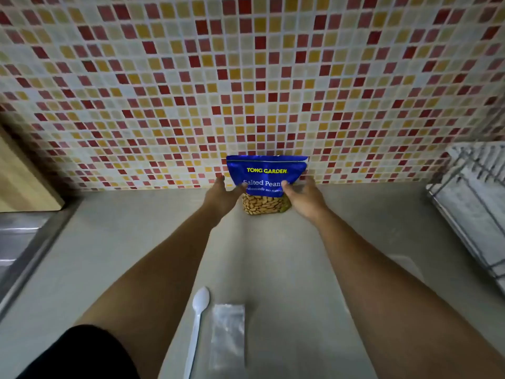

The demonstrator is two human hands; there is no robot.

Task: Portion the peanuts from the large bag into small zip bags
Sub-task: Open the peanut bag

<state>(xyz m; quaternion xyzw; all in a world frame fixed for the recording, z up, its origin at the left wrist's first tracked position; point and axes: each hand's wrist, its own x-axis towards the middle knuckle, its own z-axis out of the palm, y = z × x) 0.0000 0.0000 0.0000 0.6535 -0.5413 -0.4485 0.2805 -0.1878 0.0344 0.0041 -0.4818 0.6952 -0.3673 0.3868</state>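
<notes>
Head view: two bare forearms reach from the lower frame up toward the centre, over a grey desk [287,255].
Peanut bag: blue peanut bag [266,173] stands upright at centre frame, at the far edge of the desk against the tiled wall [246,77]. Its clear lower window shows peanuts.
Left hand: left hand [221,194] sits at the bag's left side, fingers spread and straight, with the thumb touching the bag's left edge. It does not clasp the bag.
Right hand: right hand [303,196] grips the bag's right side, thumb pressed on the printed front and fingers at the right edge.
Hands, relation: apart, one on each side of the bag.
Small zip bags: clear small zip bags [228,337] lie flat at lower centre of the frame, between the forearms. Their number cannot be told.
Spoon: white spoon [197,321] lies just left of the zip bags, bowl pointing up the frame.
Left edge: wooden board [21,181] stands at middle left, with a steel sink [16,242] below it.
Right edge: wire rack [472,192] stands on the desk at middle right.
Lower left: a black sleeve [82,354] is visible.
</notes>
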